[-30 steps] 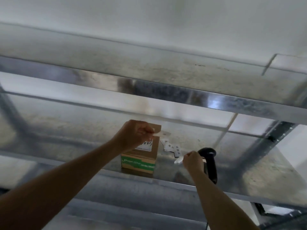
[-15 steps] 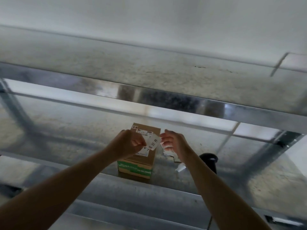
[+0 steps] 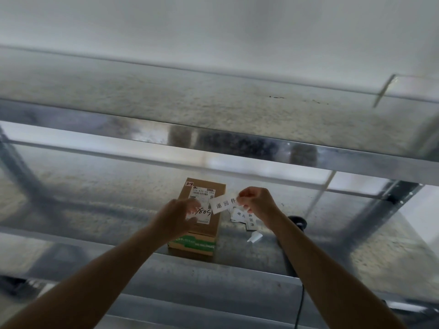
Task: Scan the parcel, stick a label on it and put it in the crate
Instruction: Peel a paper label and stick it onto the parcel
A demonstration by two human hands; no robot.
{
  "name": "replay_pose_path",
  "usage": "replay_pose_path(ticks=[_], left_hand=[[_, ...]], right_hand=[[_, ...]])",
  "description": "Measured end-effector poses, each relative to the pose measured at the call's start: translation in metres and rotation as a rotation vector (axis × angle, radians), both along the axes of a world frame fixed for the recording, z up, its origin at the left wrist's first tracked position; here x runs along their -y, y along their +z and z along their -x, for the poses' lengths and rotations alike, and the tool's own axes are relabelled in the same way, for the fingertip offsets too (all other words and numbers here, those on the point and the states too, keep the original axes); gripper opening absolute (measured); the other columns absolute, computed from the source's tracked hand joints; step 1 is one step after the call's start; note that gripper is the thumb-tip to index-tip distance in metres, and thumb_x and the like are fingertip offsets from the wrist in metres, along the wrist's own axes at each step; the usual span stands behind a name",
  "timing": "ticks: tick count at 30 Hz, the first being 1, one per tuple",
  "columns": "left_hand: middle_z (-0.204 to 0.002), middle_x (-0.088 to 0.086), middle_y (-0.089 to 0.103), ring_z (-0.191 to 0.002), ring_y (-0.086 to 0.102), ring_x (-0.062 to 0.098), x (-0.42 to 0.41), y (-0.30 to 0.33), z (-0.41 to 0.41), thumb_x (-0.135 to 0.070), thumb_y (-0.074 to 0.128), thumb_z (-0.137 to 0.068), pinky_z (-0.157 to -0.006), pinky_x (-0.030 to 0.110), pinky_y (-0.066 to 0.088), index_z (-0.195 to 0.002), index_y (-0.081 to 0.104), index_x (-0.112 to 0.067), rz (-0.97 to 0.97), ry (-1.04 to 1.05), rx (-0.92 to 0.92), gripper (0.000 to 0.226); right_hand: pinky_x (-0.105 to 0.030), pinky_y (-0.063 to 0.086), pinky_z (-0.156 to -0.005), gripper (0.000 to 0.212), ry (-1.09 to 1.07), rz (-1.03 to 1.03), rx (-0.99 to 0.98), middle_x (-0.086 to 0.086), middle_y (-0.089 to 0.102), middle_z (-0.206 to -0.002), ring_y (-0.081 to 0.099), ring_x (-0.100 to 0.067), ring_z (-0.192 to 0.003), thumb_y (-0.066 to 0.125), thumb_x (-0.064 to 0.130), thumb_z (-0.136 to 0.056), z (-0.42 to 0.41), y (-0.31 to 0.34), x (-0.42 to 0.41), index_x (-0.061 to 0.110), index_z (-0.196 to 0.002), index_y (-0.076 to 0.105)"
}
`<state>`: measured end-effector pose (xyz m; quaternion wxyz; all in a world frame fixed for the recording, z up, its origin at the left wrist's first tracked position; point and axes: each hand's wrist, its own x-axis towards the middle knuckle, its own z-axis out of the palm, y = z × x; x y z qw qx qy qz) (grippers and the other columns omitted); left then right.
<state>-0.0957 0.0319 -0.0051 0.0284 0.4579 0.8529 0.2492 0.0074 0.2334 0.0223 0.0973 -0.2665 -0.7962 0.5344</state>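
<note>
A brown cardboard parcel (image 3: 206,230) with a white shipping label and green tape lies on the metal shelf (image 3: 118,210). My right hand (image 3: 257,204) pinches a small white label (image 3: 224,203) printed with black characters and holds it just above the parcel's right edge. My left hand (image 3: 177,216) hovers over the parcel's left side, fingers curled and close to the label's left end; whether it touches the label I cannot tell. The black scanner (image 3: 298,222) stands behind my right wrist, mostly hidden. No crate is in view.
Loose white labels (image 3: 244,217) and a torn backing scrap (image 3: 254,236) lie on the shelf right of the parcel. A metal shelf beam (image 3: 213,141) crosses overhead. A shelf upright (image 3: 380,210) rises at the right. The scanner's cable (image 3: 299,305) hangs down in front.
My right hand left the scanner area, came up to the left hand and now holds the label. The label has turned flat, so its print faces me.
</note>
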Motion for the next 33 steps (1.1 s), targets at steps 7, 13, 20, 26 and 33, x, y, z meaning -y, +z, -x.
replay_pose_path(ticks=[7,13,20,26,33], left_hand=[[-0.132,0.011,0.056,-0.122,0.052,0.031,0.025,-0.065,-0.036,-0.043,0.077,-0.055,-0.095,0.048,0.047,-0.13,0.043,-0.01,0.24,0.016,-0.29,0.089],[-0.144,0.016,0.041,-0.135,0.031,0.032,0.027,-0.084,-0.064,-0.04,0.08,-0.047,-0.112,0.048,0.025,-0.139,0.034,-0.006,0.173,0.117,-0.246,0.108],[-0.149,0.011,0.028,-0.137,0.023,0.029,0.029,-0.102,-0.085,-0.022,0.08,-0.044,-0.112,0.043,0.008,-0.144,0.019,-0.011,0.106,0.176,-0.211,0.118],[-0.15,0.011,0.026,-0.138,0.026,0.029,0.03,-0.117,-0.09,-0.011,0.06,-0.059,-0.112,0.046,0.017,-0.141,0.028,-0.012,0.031,0.251,-0.352,0.089],[-0.147,0.013,0.031,-0.134,0.03,0.031,0.032,-0.117,-0.092,-0.028,0.08,-0.045,-0.104,0.049,0.027,-0.136,0.035,-0.011,0.083,0.23,-0.351,0.103]], right_hand=[[-0.016,0.048,-0.055,0.002,-0.213,0.166,-0.089,-0.002,0.067,-0.075,0.055,-0.013,-0.063,0.064,0.007,-0.084,0.003,-0.004,-0.007,0.006,-0.082,0.065],[-0.02,0.048,-0.063,0.002,-0.284,0.247,-0.153,-0.004,0.065,-0.085,0.056,-0.013,-0.07,0.062,0.01,-0.086,0.023,-0.005,0.003,0.01,-0.086,0.064],[-0.011,0.046,-0.061,0.003,-0.316,0.183,-0.212,0.008,0.064,-0.073,0.059,-0.006,-0.072,0.069,0.012,-0.08,0.061,0.0,0.02,0.01,-0.081,0.068],[-0.016,0.051,-0.064,0.005,-0.211,0.07,-0.152,0.008,0.067,-0.072,0.065,-0.008,-0.073,0.072,0.017,-0.079,0.08,-0.005,0.032,0.015,-0.08,0.068],[-0.047,0.053,-0.085,0.017,-0.191,-0.074,-0.017,0.011,0.072,-0.069,0.069,-0.014,-0.077,0.074,0.03,-0.072,0.086,-0.017,0.038,0.03,-0.059,0.063]])
